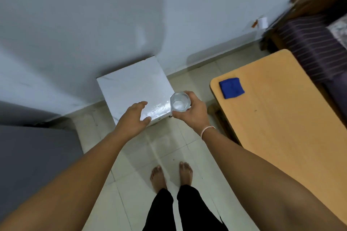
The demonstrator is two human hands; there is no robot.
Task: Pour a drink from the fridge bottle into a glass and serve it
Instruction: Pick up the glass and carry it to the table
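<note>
two hands (135, 116), glass (179, 101), white stool (131, 84), wooden table (281, 110)

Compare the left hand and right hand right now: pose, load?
The right hand is closed around a clear glass, held upright; the left hand is open and holds nothing. The left hand hovers over the white stool; the right hand is at its right edge, nearer the wooden table. Both are bare and extended forward.
</note>
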